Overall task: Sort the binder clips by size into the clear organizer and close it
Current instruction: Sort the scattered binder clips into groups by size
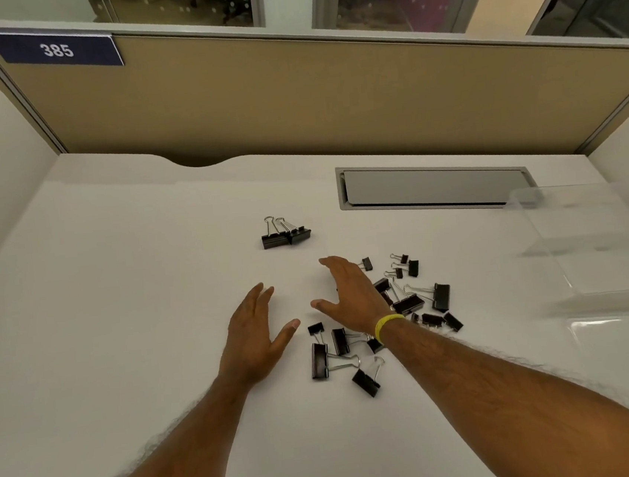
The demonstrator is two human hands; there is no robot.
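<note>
Binder clips (441,297) scattered on white table (136,296), mostly beneath and right of right hand (350,300). Separate pair of clips (285,236) farther back. Clear organizer (593,244) at far right, blurred. Left hand (254,330) alongside. Fingers (262,296) of both hands straight, slightly spread, holding nothing.

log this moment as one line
left hand open | right hand open at clip pile | two clips set apart | clear organizer holds no clips
</note>
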